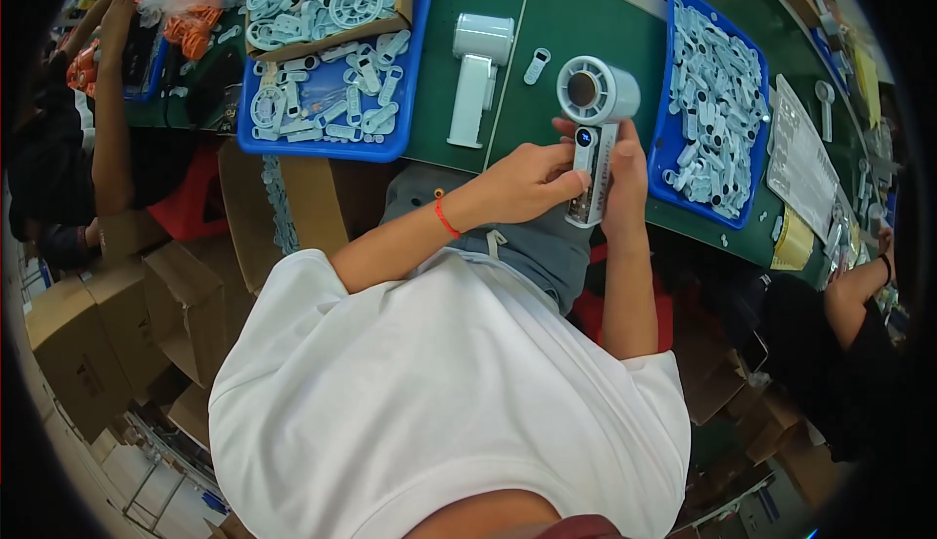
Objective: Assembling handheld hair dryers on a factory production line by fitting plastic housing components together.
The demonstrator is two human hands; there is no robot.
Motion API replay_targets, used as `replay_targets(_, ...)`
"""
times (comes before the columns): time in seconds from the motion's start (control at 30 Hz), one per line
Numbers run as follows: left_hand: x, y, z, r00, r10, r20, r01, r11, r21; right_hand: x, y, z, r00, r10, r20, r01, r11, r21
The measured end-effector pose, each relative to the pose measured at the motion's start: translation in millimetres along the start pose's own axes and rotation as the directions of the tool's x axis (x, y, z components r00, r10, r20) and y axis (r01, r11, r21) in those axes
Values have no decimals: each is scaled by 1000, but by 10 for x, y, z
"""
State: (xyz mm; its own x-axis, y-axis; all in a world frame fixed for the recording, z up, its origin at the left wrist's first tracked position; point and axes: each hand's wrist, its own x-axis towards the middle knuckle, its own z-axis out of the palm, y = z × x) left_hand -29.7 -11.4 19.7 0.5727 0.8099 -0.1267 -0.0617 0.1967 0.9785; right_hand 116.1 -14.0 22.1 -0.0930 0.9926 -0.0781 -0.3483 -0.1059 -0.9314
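A pale blue handheld fan (625, 100) with a round head and dark hub is held over the table's near edge. Its handle rests in my right hand (630, 163), fingers wrapped around its side and back. My left hand (542, 183) closes on a narrow front panel (583, 151) with a small lit display, its thumb pressed against the panel's lower end. Below the thumb, the handle's inside looks exposed. Another fan body (472, 95) lies on the green table to the left, and a small loose panel (537, 65) lies between the two fans.
To the right, a blue tray (661, 153) is heaped with small panels. At the left, a blue tray (390, 151) holds pale parts and a cardboard box (400, 23) of round fan parts. Co-workers' arms (110, 139) show at both sides; cardboard boxes (78, 344) stand below left.
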Motion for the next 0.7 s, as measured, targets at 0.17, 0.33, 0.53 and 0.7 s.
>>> replay_targets(0.17, 32, 77, -53, 1000, -25, 15, 23, 995, 92, 3, 26, -22, 998, -11, -66, 7, 998, -60)
replay_targets(0.33, 4, 214, -76, 999, 34, 16, -37, 975, 221, -12, 58, -81, 994, -110, 0, 108, 983, -146)
replay_targets(0.53, 20, 188, -127, 998, -59, -5, 57, 923, 382, -28, 157, -5, 979, -198, -49, 182, 956, -230)
replay_targets(0.7, -37, 306, -136, 994, -103, -28, 106, 972, 211, -54, 128, 44, 977, -214, -19, 203, 948, -247)
